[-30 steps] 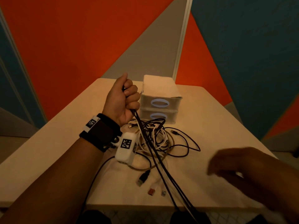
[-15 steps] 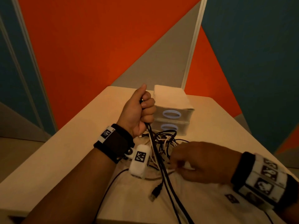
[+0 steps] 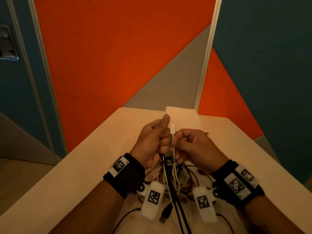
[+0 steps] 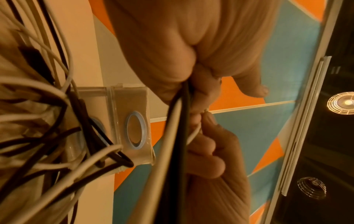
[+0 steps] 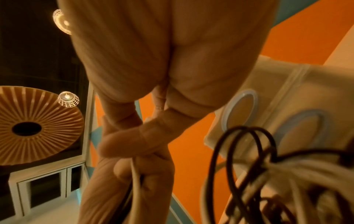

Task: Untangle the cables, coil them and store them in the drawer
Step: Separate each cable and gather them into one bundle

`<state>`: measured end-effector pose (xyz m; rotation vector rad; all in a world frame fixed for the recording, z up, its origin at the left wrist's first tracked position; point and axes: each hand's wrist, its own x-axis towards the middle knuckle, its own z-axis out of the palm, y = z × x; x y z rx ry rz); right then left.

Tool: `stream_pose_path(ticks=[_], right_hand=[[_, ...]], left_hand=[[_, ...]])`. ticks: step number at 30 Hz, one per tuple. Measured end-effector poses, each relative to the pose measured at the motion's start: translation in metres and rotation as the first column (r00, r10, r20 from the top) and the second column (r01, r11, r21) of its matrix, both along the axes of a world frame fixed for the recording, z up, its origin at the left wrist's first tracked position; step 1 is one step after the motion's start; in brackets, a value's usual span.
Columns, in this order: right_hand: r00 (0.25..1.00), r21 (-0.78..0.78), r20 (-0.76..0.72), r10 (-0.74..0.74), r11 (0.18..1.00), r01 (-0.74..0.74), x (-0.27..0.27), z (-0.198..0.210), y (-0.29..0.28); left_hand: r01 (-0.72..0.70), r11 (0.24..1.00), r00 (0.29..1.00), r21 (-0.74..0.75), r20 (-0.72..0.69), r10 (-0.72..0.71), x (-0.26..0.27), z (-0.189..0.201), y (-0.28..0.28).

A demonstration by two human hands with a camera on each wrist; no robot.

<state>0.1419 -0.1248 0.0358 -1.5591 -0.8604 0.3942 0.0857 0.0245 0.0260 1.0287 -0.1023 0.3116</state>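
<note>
Cables (image 3: pixel 170 179) hung in a tangle of black and white strands from both hands, which were raised together above the surface (image 3: pixel 72 179). The left hand (image 3: pixel 152 142) was a closed fist, thumb up, gripping a bundle of black and white cords that ran down from under its curled fingers. Right against it, the right hand (image 3: pixel 194 146) pinched a white cable (image 3: pixel 173 149) just below its white USB plug (image 3: pixel 172 128), which stood upright between the two hands. From the left wrist view, the white strand passed between the right hand's fingertips (image 4: pixel 208 122) beside the thicker black and white cords in the left fist.

Below the wrists the rest of the tangle lay on the surface, with a black USB plug (image 3: pixel 166 215) near the front edge. Behind the hands stood a small two-drawer box (image 4: pixel 132 121) with translucent fronts and blue ring pulls, both drawers shut; some loops of the tangle lay just in front of it. Orange, grey and teal wall panels (image 3: pixel 118 48) rose beyond.
</note>
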Motion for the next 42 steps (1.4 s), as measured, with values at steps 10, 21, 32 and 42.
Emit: stream_pose_path(ticks=[10, 21, 32, 42], right_hand=[[0.994, 0.177, 0.105, -0.034, 0.984, 0.015, -0.009, -0.015, -0.003], [0.999, 0.116, 0.037, -0.033, 0.993, 0.028, -0.008, -0.019, -0.010], [0.983, -0.058, -0.047, 0.179, 0.982, -0.182, -0.008, -0.024, -0.010], [0.917, -0.419, -0.185, 0.353, 0.816, -0.399, -0.008, -0.024, -0.020]], left_hand=[[0.049, 0.979, 0.996, 0.200, 0.059, -0.062, 0.004, -0.012, -0.009], [-0.084, 0.932, 0.995, 0.352, 0.079, 0.060, 0.005, -0.011, -0.011], [-0.181, 0.963, 0.978, 0.202, 0.137, 0.155, 0.002, 0.001, -0.007], [-0.207, 0.950, 0.956, -0.233, 0.159, 0.248, -0.005, 0.018, 0.032]])
